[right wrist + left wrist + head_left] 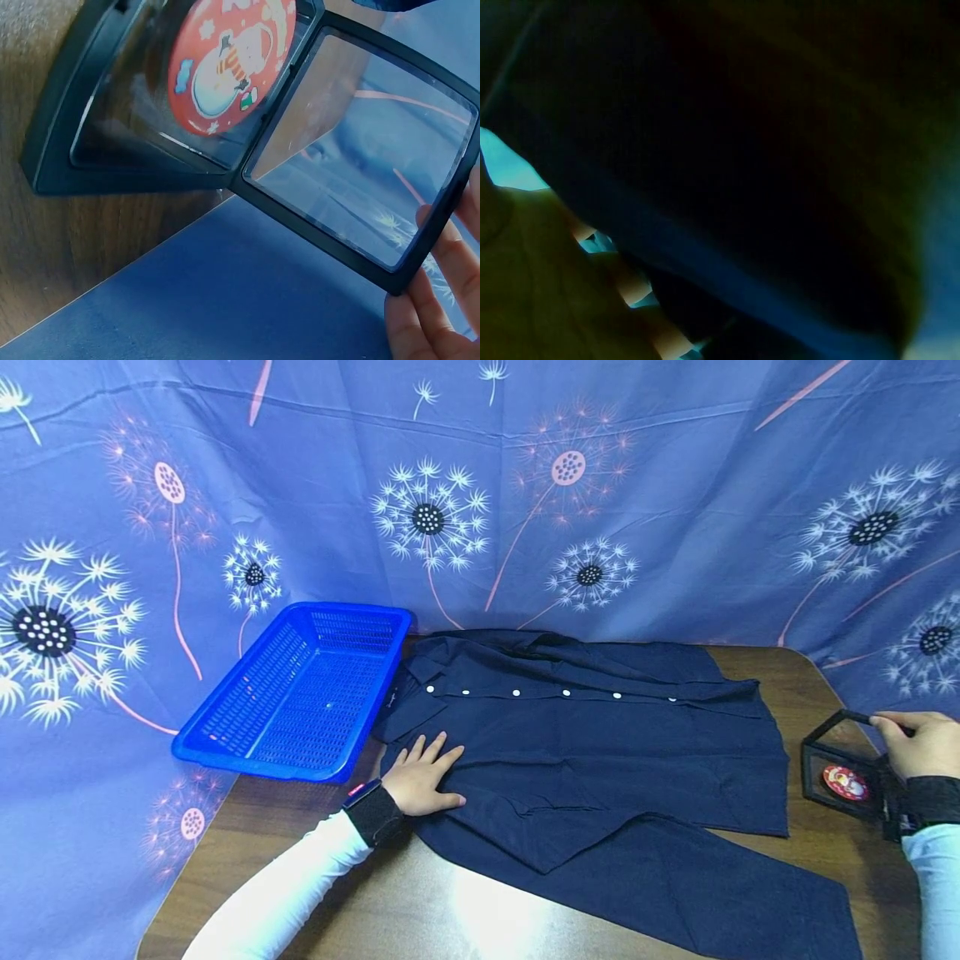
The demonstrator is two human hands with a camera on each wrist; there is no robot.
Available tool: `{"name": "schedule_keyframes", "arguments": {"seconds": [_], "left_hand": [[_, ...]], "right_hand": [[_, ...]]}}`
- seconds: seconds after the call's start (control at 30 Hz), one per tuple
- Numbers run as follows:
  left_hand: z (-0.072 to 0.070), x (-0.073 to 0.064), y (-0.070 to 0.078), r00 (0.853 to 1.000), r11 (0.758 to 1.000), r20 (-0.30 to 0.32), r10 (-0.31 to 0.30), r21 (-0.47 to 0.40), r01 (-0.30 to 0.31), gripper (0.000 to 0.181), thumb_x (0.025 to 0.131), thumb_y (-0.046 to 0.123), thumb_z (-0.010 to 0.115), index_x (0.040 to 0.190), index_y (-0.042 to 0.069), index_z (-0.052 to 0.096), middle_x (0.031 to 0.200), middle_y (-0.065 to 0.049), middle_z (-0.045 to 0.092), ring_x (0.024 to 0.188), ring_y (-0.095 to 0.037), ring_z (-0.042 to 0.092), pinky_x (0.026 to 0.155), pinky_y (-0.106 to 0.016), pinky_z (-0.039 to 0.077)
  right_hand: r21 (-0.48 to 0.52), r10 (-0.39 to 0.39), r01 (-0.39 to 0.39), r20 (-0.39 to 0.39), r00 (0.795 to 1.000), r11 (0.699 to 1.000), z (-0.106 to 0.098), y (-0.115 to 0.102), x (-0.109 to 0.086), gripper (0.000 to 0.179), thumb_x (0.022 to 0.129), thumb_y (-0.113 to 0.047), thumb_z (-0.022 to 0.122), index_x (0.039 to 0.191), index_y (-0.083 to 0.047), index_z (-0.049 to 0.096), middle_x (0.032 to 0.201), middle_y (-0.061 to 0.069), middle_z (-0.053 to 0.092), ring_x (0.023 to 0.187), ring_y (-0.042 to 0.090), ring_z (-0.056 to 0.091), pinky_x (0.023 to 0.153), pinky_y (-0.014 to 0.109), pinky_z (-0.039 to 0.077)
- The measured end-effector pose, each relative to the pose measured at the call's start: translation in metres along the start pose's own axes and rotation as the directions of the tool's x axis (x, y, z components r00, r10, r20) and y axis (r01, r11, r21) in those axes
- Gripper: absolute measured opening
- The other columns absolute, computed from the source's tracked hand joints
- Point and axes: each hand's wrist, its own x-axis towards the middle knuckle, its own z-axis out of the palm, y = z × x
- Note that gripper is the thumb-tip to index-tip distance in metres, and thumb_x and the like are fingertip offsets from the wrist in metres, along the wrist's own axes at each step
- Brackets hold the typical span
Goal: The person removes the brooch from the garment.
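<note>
A dark navy button-up shirt [600,743] lies spread on the table, its white buttons in a row and one sleeve reaching toward the lower right. My left hand [423,781] rests on it near the collar, fingers spread. At the right end of the table, my right hand [924,747] pinches the rim of a hinged black display frame [135,182] with clear panes. The frame stands unfolded, and in its lower half sits a round red badge [232,64] with a snowman picture. In the left wrist view, dark cloth [667,217] covers most of the picture.
A blue plastic basket [258,768] stands at the left, beside the shirt's collar. The brown wooden table [315,860] shows along the front and right edge. Behind everything hangs a blue curtain [487,443] with dandelion prints.
</note>
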Motion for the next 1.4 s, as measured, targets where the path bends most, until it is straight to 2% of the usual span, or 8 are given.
{"name": "schedule_keyframes", "arguments": {"seconds": [0.07, 0.27, 0.43, 0.57, 0.7, 0.97, 1.23, 1.4], "left_hand": [[0.000, 0.000, 0.000, 1.000, 1.000, 0.001, 0.000, -0.002, 0.000, 0.081, 0.086, 0.057, 0.064, 0.153, 0.025, 0.032, 0.164, -0.013, 0.016, 0.149, -0.047, 0.011, 0.115, -0.066, 0.018], [0.001, 0.001, -0.001, 1.000, 1.000, 0.004, 0.004, -0.004, -0.004, 0.081, 0.086, 0.057, 0.064, 0.154, 0.025, 0.032, 0.164, -0.013, 0.016, 0.149, -0.047, 0.011, 0.115, -0.066, 0.018], [0.001, 0.000, -0.001, 1.000, 1.000, 0.003, 0.003, -0.002, -0.003, 0.081, 0.086, 0.057, 0.063, 0.154, 0.025, 0.031, 0.165, -0.013, 0.016, 0.150, -0.046, 0.011, 0.116, -0.066, 0.018], [0.001, 0.000, -0.001, 1.000, 1.000, 0.001, 0.006, -0.005, -0.006, 0.081, 0.086, 0.056, 0.064, 0.154, 0.025, 0.032, 0.164, -0.013, 0.016, 0.149, -0.047, 0.011, 0.115, -0.066, 0.018], [0.000, -0.001, 0.000, 1.000, 1.000, -0.004, 0.007, -0.001, -0.007, 0.081, 0.086, 0.056, 0.064, 0.154, 0.025, 0.032, 0.164, -0.013, 0.017, 0.149, -0.047, 0.012, 0.115, -0.066, 0.019], [-0.002, -0.001, 0.002, 1.000, 1.000, -0.003, 0.004, -0.003, -0.004, 0.081, 0.086, 0.056, 0.064, 0.154, 0.024, 0.032, 0.164, -0.013, 0.016, 0.149, -0.047, 0.011, 0.116, -0.066, 0.018], [-0.002, 0.000, 0.001, 1.000, 1.000, -0.002, 0.006, -0.005, -0.006, 0.081, 0.087, 0.056, 0.064, 0.154, 0.024, 0.031, 0.164, -0.013, 0.016, 0.150, -0.046, 0.011, 0.116, -0.065, 0.018], [-0.001, 0.000, 0.001, 1.000, 1.000, -0.002, 0.005, -0.009, -0.005, 0.081, 0.087, 0.056, 0.063, 0.154, 0.025, 0.031, 0.165, -0.013, 0.015, 0.150, -0.046, 0.010, 0.116, -0.065, 0.018]], "right_hand": [[-0.021, -0.037, 0.037, 0.002, 0.999, 0.999, 0.000, 0.000, -0.001, 0.022, 0.090, 0.002, 0.057, 0.103, 0.018, 0.063, 0.111, 0.039, 0.059, 0.093, 0.048, 0.053, 0.066, 0.040, 0.034], [-0.024, -0.068, 0.068, -0.008, 0.998, 0.997, 0.000, -0.001, -0.006, 0.024, 0.091, 0.000, 0.056, 0.106, 0.019, 0.062, 0.111, 0.039, 0.058, 0.103, 0.052, 0.052, 0.086, 0.056, 0.037], [-0.022, -0.079, 0.078, -0.031, 0.996, 0.997, 0.000, -0.001, -0.008, 0.021, 0.091, 0.000, 0.060, 0.101, 0.018, 0.064, 0.106, 0.037, 0.061, 0.070, -0.009, 0.043, 0.083, 0.053, 0.037], [-0.011, -0.054, 0.054, -0.026, 0.998, 0.999, -0.001, 0.000, -0.008, 0.022, 0.091, -0.004, 0.061, 0.100, 0.015, 0.067, 0.072, -0.007, 0.068, 0.071, -0.018, 0.027, 0.081, 0.050, 0.037], [-0.014, -0.044, 0.044, -0.004, 0.999, 0.999, -0.002, 0.001, -0.012, 0.024, 0.092, -0.008, 0.060, 0.105, 0.012, 0.067, 0.076, -0.009, 0.068, 0.079, 0.006, 0.051, 0.083, 0.049, 0.037], [0.049, -0.011, 0.011, -0.007, 1.000, 0.999, -0.003, 0.003, -0.018, 0.026, 0.093, -0.010, 0.061, 0.107, 0.011, 0.065, 0.073, -0.056, 0.010, 0.075, -0.028, 0.009, 0.068, 0.030, 0.031], [0.022, 0.016, -0.016, -0.014, 1.000, 1.000, -0.003, 0.002, -0.028, 0.027, 0.096, -0.010, 0.058, 0.109, 0.012, 0.065, 0.072, -0.045, 0.034, 0.079, -0.022, 0.034, 0.067, 0.018, 0.028], [-0.065, -0.035, 0.034, -0.006, 0.999, 0.997, -0.003, -0.002, -0.038, 0.028, 0.099, -0.007, 0.052, 0.109, 0.018, 0.061, 0.109, 0.031, 0.058, 0.106, 0.045, 0.051, 0.084, 0.054, 0.039]]}}
